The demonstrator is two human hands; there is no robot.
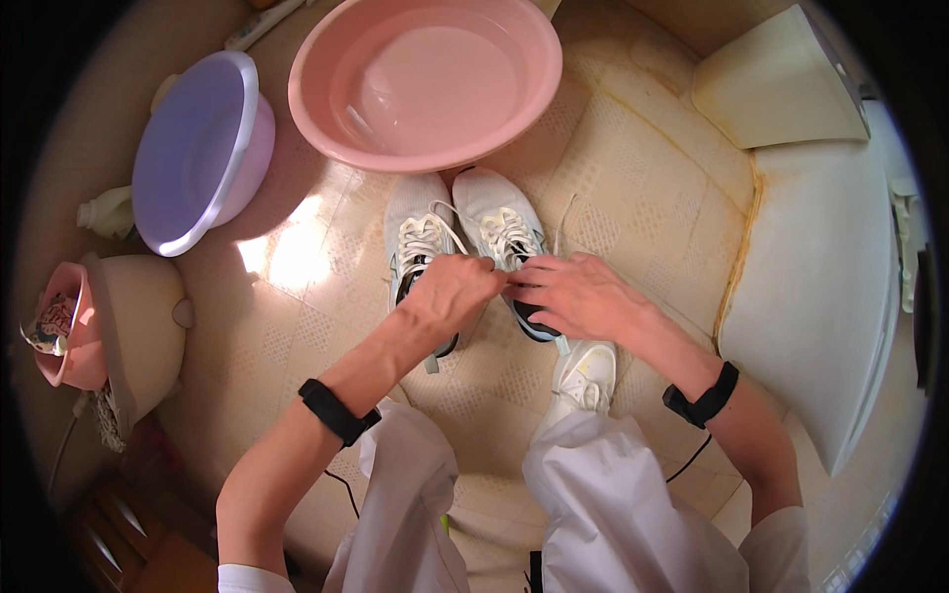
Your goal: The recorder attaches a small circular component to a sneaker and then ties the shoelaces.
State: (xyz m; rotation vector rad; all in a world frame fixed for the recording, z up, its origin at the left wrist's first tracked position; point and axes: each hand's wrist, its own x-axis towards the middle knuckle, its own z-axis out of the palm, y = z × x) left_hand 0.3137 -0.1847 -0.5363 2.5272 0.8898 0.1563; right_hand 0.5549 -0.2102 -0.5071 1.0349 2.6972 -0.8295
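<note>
A pair of pale grey-white sneakers stands on the floor before me, the left sneaker (410, 212) beside the right sneaker (484, 198), toes pointing away. Both have white laces and dark insides. My left hand (455, 292) is closed above the inner edges of the shoes; a loose white shoelace (453, 222) arcs down towards its knuckles. Whatever its fingers grip is hidden. Over the opening of the right sneaker, my right hand (578, 296) has its fingers stretched and apart, their tips meeting the left hand. Black bands circle both wrists.
Beyond the toes sits a large pink basin (346, 138) holding water. A purple basin (188, 148) leans at the left, near a whitish bottle (109, 212). A beige bucket-like container (143, 326) stands lower left. Rightward are a cream bin (771, 94) and a white panel (811, 277).
</note>
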